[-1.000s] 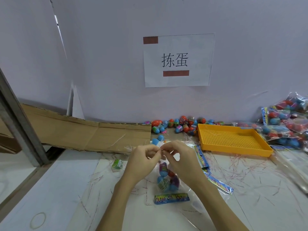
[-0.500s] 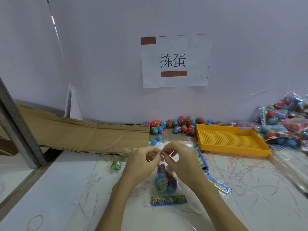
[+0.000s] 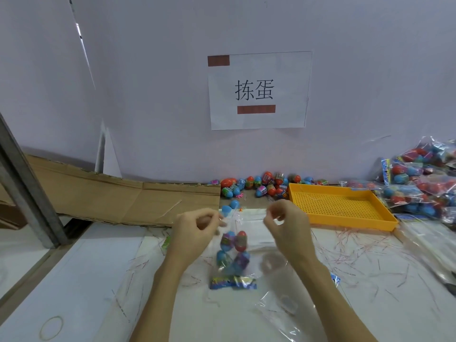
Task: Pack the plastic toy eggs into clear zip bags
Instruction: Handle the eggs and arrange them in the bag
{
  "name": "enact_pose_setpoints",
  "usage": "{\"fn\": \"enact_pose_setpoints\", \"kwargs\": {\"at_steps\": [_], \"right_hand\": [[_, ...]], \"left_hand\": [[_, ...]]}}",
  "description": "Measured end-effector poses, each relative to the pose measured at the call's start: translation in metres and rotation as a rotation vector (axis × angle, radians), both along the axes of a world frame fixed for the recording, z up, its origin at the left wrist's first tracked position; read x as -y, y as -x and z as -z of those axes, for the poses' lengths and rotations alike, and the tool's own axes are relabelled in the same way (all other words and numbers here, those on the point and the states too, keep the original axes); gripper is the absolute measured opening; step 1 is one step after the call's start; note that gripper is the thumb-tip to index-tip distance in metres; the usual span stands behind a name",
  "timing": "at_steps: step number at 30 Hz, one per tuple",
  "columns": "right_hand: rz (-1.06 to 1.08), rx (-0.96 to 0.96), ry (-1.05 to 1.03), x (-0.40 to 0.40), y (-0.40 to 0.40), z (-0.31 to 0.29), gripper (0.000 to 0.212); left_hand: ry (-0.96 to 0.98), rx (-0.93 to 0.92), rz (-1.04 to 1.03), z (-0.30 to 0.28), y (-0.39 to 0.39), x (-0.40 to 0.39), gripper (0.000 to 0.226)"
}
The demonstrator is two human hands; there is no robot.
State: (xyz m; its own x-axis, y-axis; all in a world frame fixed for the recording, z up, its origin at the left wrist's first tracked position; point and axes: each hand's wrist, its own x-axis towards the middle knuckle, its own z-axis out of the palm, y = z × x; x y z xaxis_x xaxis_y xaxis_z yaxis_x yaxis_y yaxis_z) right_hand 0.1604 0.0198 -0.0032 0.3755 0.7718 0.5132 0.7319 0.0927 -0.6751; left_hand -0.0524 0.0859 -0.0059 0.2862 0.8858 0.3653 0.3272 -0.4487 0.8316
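A clear bag (image 3: 233,257) with several coloured toy eggs and a printed card at its bottom hangs over the white table between my hands. My left hand (image 3: 197,230) pinches the bag's top edge on the left. Thumb and forefinger of my right hand (image 3: 283,223) pinch the thin clear top on the right, stretching it sideways. Loose eggs (image 3: 261,185) lie in a pile against the wall behind, and two blue eggs (image 3: 229,208) sit just beyond my left hand.
An orange mesh tray (image 3: 345,211) stands to the right of my hands. Filled bags (image 3: 419,183) pile up at the far right. Flat cardboard (image 3: 111,196) lies at the left. Empty clear bags (image 3: 283,304) and thin red strips (image 3: 345,250) litter the table.
My hands were close together at the bag's top; now they have drawn apart, the right hand moving right. The bag hangs a little higher.
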Motion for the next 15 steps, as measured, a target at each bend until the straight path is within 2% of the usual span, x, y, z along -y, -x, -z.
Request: {"fn": "enact_pose_setpoints", "kwargs": {"at_steps": [2, 4, 6, 10, 15], "right_hand": [[0.077, -0.041, 0.049, 0.003, -0.024, 0.0, 0.012], [0.13, -0.05, 0.112, 0.004, -0.04, 0.004, 0.005], [0.118, -0.023, 0.193, 0.004, -0.046, 0.008, 0.006], [0.021, 0.053, 0.357, 0.002, -0.045, 0.011, 0.005], [0.175, 0.048, 0.307, 0.005, -0.059, 0.012, 0.019]], "left_hand": [[0.028, 0.162, -0.12, -0.002, 0.003, -0.004, 0.015], [-0.008, 0.245, -0.257, -0.002, 0.003, -0.007, 0.015], [-0.01, 0.298, -0.31, -0.002, 0.003, -0.008, 0.017], [0.004, 0.321, -0.294, -0.001, 0.004, -0.008, 0.017], [-0.002, 0.279, -0.279, 0.0, 0.001, -0.007, 0.014]]}}
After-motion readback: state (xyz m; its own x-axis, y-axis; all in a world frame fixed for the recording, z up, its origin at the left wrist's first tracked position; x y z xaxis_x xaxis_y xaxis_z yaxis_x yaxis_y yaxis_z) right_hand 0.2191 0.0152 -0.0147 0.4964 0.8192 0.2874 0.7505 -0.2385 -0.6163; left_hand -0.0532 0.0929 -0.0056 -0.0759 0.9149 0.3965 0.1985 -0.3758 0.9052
